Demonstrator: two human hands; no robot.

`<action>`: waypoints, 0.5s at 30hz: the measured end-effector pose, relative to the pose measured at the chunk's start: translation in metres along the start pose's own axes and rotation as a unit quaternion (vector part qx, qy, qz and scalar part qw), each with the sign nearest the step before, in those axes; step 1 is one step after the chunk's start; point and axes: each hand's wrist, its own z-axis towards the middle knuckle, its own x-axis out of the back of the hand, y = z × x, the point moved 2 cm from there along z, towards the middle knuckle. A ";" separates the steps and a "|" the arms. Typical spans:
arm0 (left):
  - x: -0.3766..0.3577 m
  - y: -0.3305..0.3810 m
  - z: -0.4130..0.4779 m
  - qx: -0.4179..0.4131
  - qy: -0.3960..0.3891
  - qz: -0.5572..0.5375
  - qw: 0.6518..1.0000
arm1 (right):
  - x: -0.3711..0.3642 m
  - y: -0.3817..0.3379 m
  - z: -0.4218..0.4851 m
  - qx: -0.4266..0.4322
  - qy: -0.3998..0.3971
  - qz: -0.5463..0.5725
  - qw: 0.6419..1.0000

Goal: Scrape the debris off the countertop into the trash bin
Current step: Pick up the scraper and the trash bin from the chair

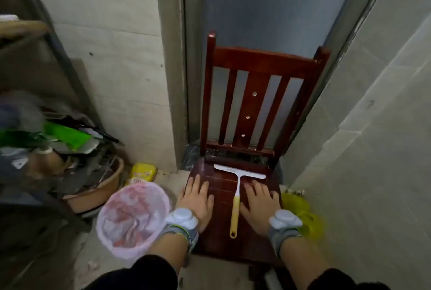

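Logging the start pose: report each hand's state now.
Left hand: open, flat on the chair seat.
Right hand: open, flat beside the scraper, holding nothing.

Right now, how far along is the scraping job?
Barely started, it seems. Done: nothing visible; the pink-lined bin stands ready left of the chair. In hand: nothing yet; the scraper lies on the seat between the left hand and the right hand, both resting flat beside it. Left: picking up the scraper and all the scraping.
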 end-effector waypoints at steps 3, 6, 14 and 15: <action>-0.066 -0.018 0.042 -0.001 0.007 0.029 1.000 | -0.068 0.017 0.032 0.008 -0.051 -0.042 0.998; -0.128 -0.038 0.080 -0.008 0.011 0.047 0.999 | -0.126 0.030 0.063 0.062 -0.072 -0.058 0.994; -0.195 -0.067 0.129 -0.048 0.077 0.040 0.995 | -0.177 0.050 0.103 0.188 -0.024 -0.134 0.973; -0.197 -0.068 0.130 -0.048 0.085 0.041 0.994 | -0.179 0.051 0.105 0.194 -0.007 -0.126 0.973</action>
